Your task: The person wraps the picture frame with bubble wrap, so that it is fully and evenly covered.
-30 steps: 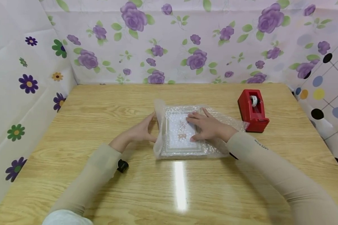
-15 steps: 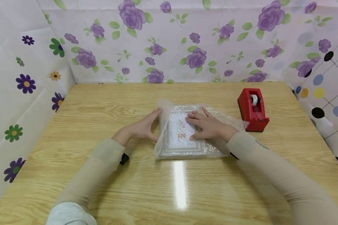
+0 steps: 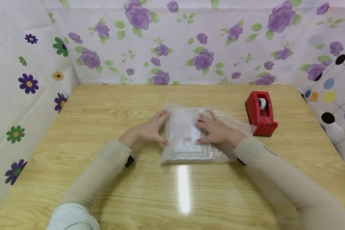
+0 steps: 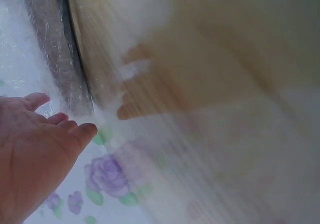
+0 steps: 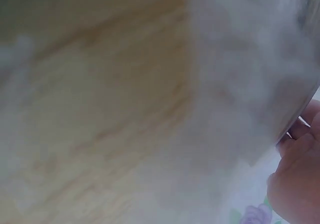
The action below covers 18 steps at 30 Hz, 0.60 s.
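A picture frame with a small animal print lies on the table in the head view, covered by clear bubble wrap. A flap of the wrap folds over it from the left and hazes the upper print. My left hand is at the wrap's left edge, thumb and fingers spread apart, fingertips right at the fold. Spread fingers of my right hand rest on the right part of the wrapped frame. In the left wrist view, the left hand shows with fingers lightly bent beside the wrap.
A red tape dispenser with a roll of tape stands at the right, close to the loose right end of the wrap. The wooden table is bordered by flower-printed sheets behind and at the sides.
The left flap of bubble wrap has gone from standing upright to lying over the frame. My left hand has moved right along with it; the right hand has stayed on the frame.
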Each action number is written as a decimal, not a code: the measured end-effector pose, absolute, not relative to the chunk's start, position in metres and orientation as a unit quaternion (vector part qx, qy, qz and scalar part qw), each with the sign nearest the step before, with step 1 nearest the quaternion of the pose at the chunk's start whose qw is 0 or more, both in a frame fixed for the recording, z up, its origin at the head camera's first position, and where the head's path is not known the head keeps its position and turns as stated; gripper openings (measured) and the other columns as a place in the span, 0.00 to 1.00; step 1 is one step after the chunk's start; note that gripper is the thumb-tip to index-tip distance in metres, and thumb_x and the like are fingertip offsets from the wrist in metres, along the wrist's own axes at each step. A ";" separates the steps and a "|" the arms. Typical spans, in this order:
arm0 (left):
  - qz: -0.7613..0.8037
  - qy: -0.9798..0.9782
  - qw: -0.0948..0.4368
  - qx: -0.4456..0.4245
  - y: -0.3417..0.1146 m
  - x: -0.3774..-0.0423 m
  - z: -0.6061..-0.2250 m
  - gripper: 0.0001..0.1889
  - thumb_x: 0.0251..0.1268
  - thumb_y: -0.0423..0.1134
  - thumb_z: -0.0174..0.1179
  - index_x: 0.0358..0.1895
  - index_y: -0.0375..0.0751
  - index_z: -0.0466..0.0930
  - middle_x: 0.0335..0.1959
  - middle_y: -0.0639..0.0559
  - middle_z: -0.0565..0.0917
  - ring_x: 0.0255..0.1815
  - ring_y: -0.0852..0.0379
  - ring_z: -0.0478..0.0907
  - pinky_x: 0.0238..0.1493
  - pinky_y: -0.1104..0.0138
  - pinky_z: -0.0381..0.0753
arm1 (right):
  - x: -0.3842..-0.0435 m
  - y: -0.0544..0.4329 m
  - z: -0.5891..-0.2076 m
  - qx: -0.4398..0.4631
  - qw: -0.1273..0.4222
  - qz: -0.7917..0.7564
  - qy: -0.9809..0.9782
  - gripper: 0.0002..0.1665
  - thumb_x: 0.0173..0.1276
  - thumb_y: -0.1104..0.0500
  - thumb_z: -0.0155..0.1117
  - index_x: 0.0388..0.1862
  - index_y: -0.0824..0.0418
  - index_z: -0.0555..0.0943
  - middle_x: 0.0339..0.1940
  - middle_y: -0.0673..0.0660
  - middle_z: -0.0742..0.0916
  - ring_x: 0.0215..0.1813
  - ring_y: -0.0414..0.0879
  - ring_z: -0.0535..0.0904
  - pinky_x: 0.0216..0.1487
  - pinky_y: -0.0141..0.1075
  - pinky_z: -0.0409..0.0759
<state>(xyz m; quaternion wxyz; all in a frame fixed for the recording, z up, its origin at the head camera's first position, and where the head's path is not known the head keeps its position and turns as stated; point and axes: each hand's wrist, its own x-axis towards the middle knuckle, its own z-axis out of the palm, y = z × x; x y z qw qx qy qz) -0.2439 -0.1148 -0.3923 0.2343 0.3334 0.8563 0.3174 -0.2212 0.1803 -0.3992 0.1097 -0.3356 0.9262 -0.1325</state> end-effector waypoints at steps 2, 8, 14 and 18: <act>0.310 0.859 0.235 0.333 -0.112 -0.244 -0.392 0.64 0.46 0.53 0.73 0.76 0.39 0.34 0.76 0.40 0.30 0.77 0.42 0.29 0.74 0.43 0.43 | -0.221 0.181 -0.400 -0.334 0.104 -0.130 0.928 0.45 0.58 0.37 0.65 0.65 0.66 0.70 0.73 0.67 0.64 0.77 0.59 0.50 0.75 0.56 0.29; 0.294 0.865 0.239 0.330 -0.109 -0.243 -0.391 0.63 0.46 0.53 0.73 0.76 0.40 0.34 0.76 0.41 0.28 0.77 0.41 0.29 0.73 0.41 0.44 | -0.220 0.182 -0.401 -0.329 0.096 -0.131 0.930 0.33 0.56 0.36 0.67 0.45 0.63 0.77 0.71 0.68 0.66 0.77 0.59 0.48 0.75 0.57 0.31; 0.277 0.874 0.240 0.318 -0.105 -0.241 -0.391 0.63 0.47 0.53 0.73 0.76 0.39 0.33 0.76 0.41 0.26 0.77 0.41 0.26 0.74 0.44 0.43 | -0.221 0.182 -0.402 -0.335 0.091 -0.158 0.925 0.44 0.54 0.39 0.70 0.59 0.69 0.73 0.73 0.68 0.64 0.77 0.58 0.48 0.75 0.56 0.30; 0.272 0.876 0.251 0.309 -0.102 -0.239 -0.390 0.64 0.47 0.53 0.73 0.76 0.38 0.30 0.75 0.40 0.22 0.76 0.41 0.23 0.75 0.45 0.42 | -0.222 0.182 -0.403 -0.333 0.095 -0.177 0.921 0.57 0.52 0.42 0.72 0.73 0.67 0.58 0.75 0.66 0.59 0.77 0.58 0.48 0.75 0.56 0.29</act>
